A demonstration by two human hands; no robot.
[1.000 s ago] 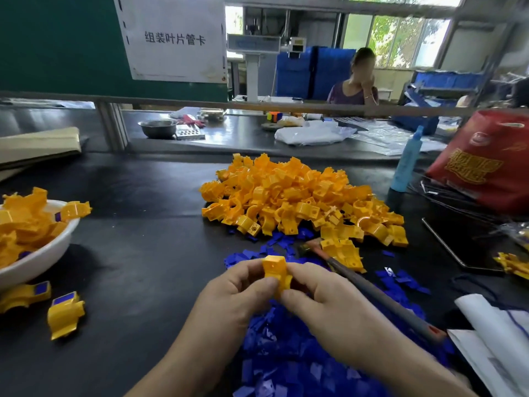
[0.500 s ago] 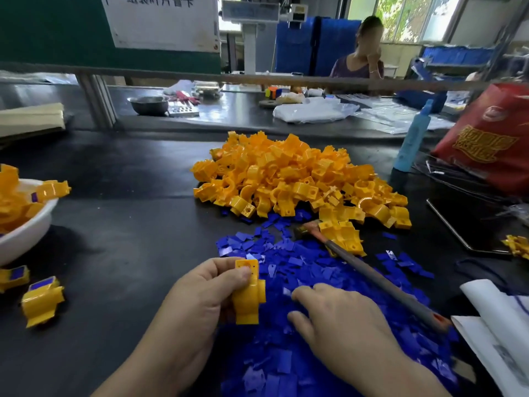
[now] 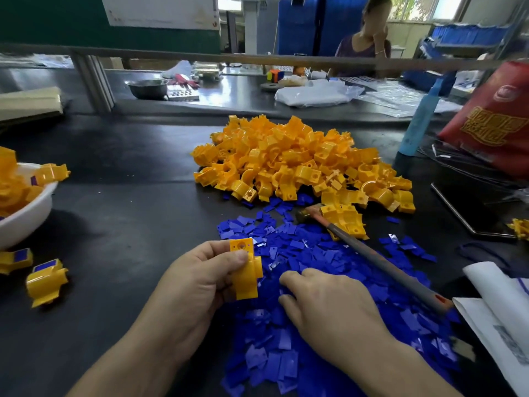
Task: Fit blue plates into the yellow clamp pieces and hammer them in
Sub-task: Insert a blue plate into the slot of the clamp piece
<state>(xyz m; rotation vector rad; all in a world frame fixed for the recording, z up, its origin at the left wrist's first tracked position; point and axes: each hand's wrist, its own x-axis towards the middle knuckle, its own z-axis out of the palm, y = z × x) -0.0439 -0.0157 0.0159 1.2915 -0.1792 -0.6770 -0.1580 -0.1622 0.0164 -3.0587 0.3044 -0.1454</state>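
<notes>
My left hand (image 3: 197, 285) grips a yellow clamp piece (image 3: 246, 269) upright, thumb on its upper face, just above the near edge of the blue plates (image 3: 320, 285). My right hand (image 3: 329, 305) lies palm down on that spread of plates, fingers curled into them; whether it pinches a plate is hidden. A big heap of yellow clamp pieces (image 3: 300, 164) sits beyond the plates. The hammer (image 3: 378, 260) lies on the table to the right of my hands, head toward the heap, untouched.
A white bowl (image 3: 25, 216) with fitted clamps stands at the left edge, with two fitted clamps (image 3: 45, 277) lying beside it. White paper (image 3: 498, 308) lies at the right, a red bag (image 3: 495, 121) and a blue bottle (image 3: 420, 116) behind it. A person sits across the bench.
Both hands held the clamp together a second ago. My right hand has let go and dropped onto the blue plates, while the left keeps the clamp and has turned it upright.
</notes>
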